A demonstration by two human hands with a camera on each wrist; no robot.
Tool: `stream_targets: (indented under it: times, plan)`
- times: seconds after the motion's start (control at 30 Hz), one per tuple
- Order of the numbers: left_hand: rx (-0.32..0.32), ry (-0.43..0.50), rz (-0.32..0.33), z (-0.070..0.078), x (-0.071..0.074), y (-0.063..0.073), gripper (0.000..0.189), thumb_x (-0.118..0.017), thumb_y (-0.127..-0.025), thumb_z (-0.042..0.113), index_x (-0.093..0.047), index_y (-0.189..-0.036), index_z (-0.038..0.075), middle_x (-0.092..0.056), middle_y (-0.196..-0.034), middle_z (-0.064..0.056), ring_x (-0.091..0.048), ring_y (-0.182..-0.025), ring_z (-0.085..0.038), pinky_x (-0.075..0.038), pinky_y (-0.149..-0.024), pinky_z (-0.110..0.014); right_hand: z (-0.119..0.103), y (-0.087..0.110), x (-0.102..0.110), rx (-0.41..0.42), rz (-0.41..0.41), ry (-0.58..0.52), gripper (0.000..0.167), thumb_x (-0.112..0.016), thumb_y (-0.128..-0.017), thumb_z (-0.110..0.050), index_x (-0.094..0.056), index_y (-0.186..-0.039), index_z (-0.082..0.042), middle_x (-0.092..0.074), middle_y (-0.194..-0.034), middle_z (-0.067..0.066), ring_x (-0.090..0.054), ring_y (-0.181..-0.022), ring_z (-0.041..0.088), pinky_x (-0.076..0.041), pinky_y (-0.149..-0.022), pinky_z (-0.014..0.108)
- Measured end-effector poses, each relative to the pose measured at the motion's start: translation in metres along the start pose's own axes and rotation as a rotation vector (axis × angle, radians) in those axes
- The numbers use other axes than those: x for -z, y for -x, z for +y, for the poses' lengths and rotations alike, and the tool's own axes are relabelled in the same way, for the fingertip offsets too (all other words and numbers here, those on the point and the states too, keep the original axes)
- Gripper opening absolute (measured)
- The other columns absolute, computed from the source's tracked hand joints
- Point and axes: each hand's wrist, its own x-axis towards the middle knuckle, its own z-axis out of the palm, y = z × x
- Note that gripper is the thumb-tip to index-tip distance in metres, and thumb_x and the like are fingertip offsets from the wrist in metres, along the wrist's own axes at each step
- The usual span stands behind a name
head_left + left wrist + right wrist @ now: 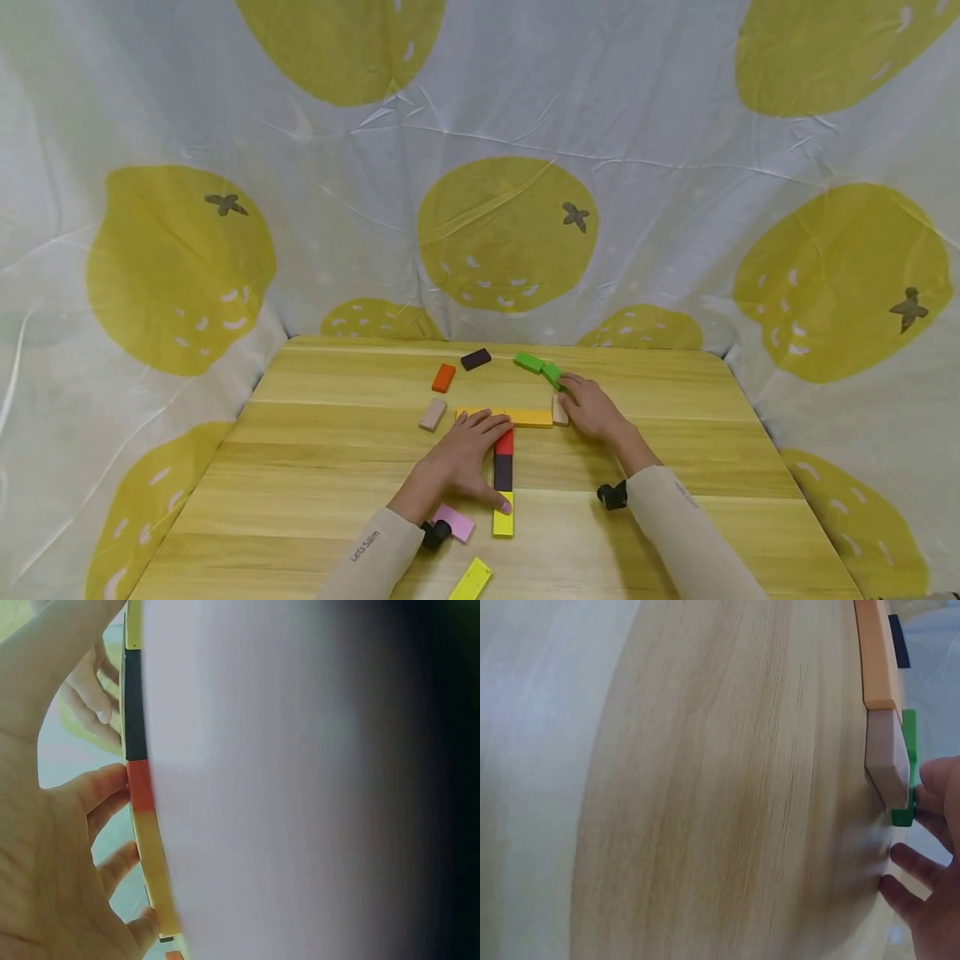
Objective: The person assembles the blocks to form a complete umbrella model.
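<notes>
My left hand (467,457) lies spread, its thumb at a yellow block (503,525) and its fingertips by two orange blocks (529,418) laid end to end. Below them a red block (504,442), a dark block (503,473) and the yellow one run in a line, making a T. My right hand (596,410) holds the end of a green block (552,374) with thumb and index finger. That block meets a second green block (528,362) at an angle. Close under the right thumb, a plain wooden block (888,757) adjoins the orange bar's right end.
Left of the T's top lie another plain wooden block (432,414), a red-orange block (443,378) and a dark block (476,359). A pink block (456,525) is beside the left wrist, and a loose yellow block (471,579) lies at the front. A lemon-print curtain (510,233) hangs behind the table.
</notes>
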Motion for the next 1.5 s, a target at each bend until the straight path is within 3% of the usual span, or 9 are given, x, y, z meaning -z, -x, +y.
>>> stream_targets:
  times: [0.27, 0.53, 0.8, 1.1, 1.5]
  plan:
    - [-0.012, -0.007, 0.008, -0.0002, 0.0006, -0.0004, 0.134, -0.074, -0.056, 0.091, -0.030, -0.164, 0.025, -0.028, -0.170, 0.007, -0.020, -0.159, -0.027, -0.018, -0.129, -0.058, -0.0035, -0.0014, 0.0003, 0.022, -0.002, 0.001, 0.044, -0.045, -0.110, -0.014, -0.049, -0.149, 0.004, -0.045, -0.157, 0.026, -0.044, -0.143, 0.048, -0.034, -0.119, 0.063]
    - [-0.014, -0.004, 0.003, 0.0008, -0.0011, -0.0004, 0.133, -0.073, -0.057, 0.091, -0.031, -0.164, 0.025, -0.029, -0.170, 0.007, -0.021, -0.159, -0.027, -0.018, -0.128, -0.059, -0.0007, -0.0027, -0.0016, 0.031, 0.023, -0.013, 0.043, -0.046, -0.109, -0.013, -0.050, -0.148, 0.004, -0.041, -0.159, 0.025, -0.046, -0.139, 0.049, -0.040, -0.114, 0.064]
    - [-0.008, -0.003, 0.005, 0.0010, -0.0002, 0.0010, 0.133, -0.074, -0.056, 0.091, -0.031, -0.163, 0.025, -0.029, -0.170, 0.007, -0.021, -0.159, -0.027, -0.018, -0.128, -0.059, 0.0031, -0.0044, -0.0032, 0.040, 0.013, 0.016, 0.041, -0.042, -0.109, -0.007, -0.052, -0.147, 0.003, -0.049, -0.154, 0.024, -0.048, -0.139, 0.047, -0.038, -0.116, 0.063]
    - [-0.011, 0.003, 0.011, 0.0003, 0.0001, 0.0014, 0.133, -0.074, -0.056, 0.091, -0.032, -0.163, 0.024, -0.030, -0.169, 0.006, -0.022, -0.159, -0.028, -0.019, -0.128, -0.060, 0.0016, -0.0023, -0.0051, 0.048, 0.002, 0.010, 0.043, -0.044, -0.108, -0.011, -0.052, -0.148, 0.002, -0.049, -0.155, 0.023, -0.046, -0.143, 0.045, -0.033, -0.120, 0.062]
    - [-0.001, 0.004, -0.001, 0.0005, 0.0001, 0.0007, 0.132, -0.074, -0.056, 0.091, -0.031, -0.163, 0.026, -0.030, -0.169, 0.007, -0.021, -0.159, -0.027, -0.017, -0.128, -0.059, 0.0042, 0.0023, -0.0080, 0.075, 0.000, -0.010, 0.044, -0.047, -0.109, -0.016, -0.050, -0.150, 0.002, -0.045, -0.158, 0.022, -0.045, -0.142, 0.047, -0.036, -0.117, 0.063]
